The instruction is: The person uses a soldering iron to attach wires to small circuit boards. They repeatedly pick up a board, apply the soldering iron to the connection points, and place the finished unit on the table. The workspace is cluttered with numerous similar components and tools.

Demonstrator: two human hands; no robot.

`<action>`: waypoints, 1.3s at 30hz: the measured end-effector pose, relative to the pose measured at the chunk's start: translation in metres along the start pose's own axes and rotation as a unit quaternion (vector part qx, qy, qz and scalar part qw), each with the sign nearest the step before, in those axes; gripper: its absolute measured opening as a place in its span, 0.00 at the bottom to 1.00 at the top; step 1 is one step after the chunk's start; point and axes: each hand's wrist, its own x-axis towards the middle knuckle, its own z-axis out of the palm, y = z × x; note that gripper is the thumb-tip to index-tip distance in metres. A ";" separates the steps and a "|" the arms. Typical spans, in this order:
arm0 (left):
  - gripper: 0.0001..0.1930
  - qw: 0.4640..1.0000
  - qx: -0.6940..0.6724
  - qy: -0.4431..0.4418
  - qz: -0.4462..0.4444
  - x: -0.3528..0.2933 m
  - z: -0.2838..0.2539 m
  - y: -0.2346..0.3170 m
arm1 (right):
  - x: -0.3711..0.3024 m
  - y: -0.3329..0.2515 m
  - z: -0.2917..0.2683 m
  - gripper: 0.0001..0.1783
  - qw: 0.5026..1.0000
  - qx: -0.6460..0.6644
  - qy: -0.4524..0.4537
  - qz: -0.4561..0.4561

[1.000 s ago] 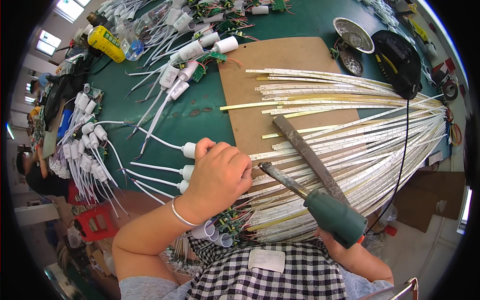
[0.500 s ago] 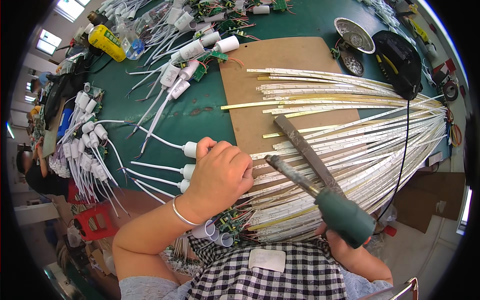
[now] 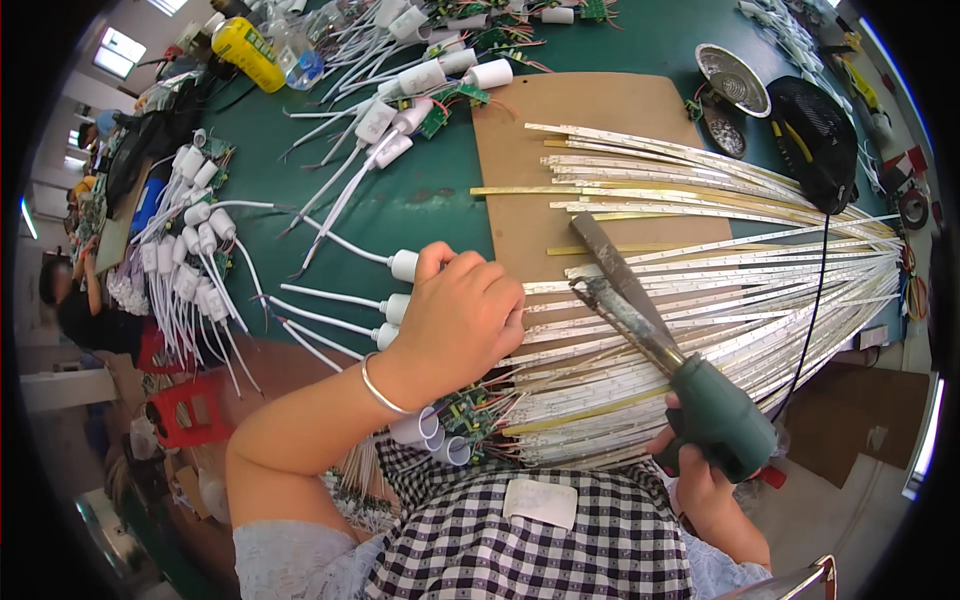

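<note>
In the head view, the landmark is the flat brown rectangular board [image 3: 590, 98] lying on the green tabletop [image 3: 400, 225]. Over its left edge is the person's left hand [image 3: 462, 318], fingers curled in with the knuckles up; whatever may be between the fingertips is hidden. Just left of the board, close beside that hand, lie white plastic cylinders [image 3: 396, 308] with white cables trailing leftward.

The right hand [image 3: 705, 490], nearer the person than the board, is wrapped around the handle of a soldering tool with a dark green plastic body [image 3: 725, 415] and a stained metal barrel. Its tip points toward the left hand, above the board; contact cannot be told.

Long, thin white and yellowish strips [image 3: 690, 322] fan from the board out past its right side. A dark flat bar [image 3: 603, 243] lies slantwise over the board, partly behind the barrel. Beyond the board's far right corner sits a round metal dish [image 3: 735, 78].
</note>
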 end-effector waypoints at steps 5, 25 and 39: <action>0.07 1.000 0.012 -0.001 -0.003 0.000 0.000 0.000 | -0.002 -0.001 -0.002 0.32 1.000 0.012 0.009 -0.001; 0.05 0.961 0.197 0.182 0.059 0.100 -0.035 -0.114 | 0.002 0.002 -0.001 0.30 0.996 0.070 0.061 -0.020; 0.04 0.969 0.229 0.055 0.070 0.136 0.009 -0.127 | 0.002 0.003 -0.001 0.31 0.993 0.079 0.084 -0.001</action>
